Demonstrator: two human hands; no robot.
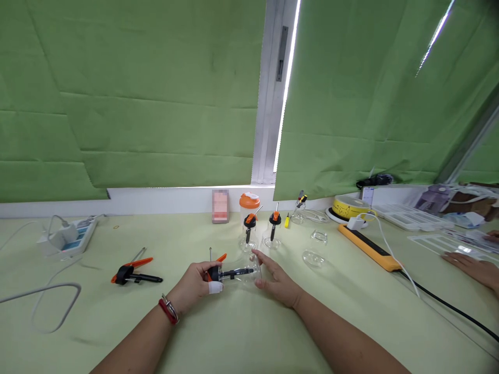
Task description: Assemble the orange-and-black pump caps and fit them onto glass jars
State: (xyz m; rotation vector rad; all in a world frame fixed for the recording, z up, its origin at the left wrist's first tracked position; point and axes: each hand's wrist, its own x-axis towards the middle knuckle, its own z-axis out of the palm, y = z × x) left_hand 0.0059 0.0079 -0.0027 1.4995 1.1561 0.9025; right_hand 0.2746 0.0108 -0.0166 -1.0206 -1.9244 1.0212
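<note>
My left hand (200, 281), with white tape round a finger, grips the black-and-orange pump lid (213, 273) of a clear glass dispenser bottle. The glass bottle (244, 264) lies on its side, and the lid's black tube (240, 272) shows inside it. Around its base curls my right hand (277, 280), thumb and fingers on the glass. Off to the left, a loose pump lid (136, 275) with an orange lever rests on the table. Two dispenser bottles with lids on (249, 231) (273, 228) stand upright behind my hands. An uncapped glass bottle (315, 252) stands right of them.
An orange power strip (368, 248) with cables crosses the right side. A white power strip (76, 236) is at the left. At the back are an orange-topped cup (249, 202), a yellow screwdriver (287, 221) and a yellow round tin (351, 206). Another person's hand (470, 267) rests far right.
</note>
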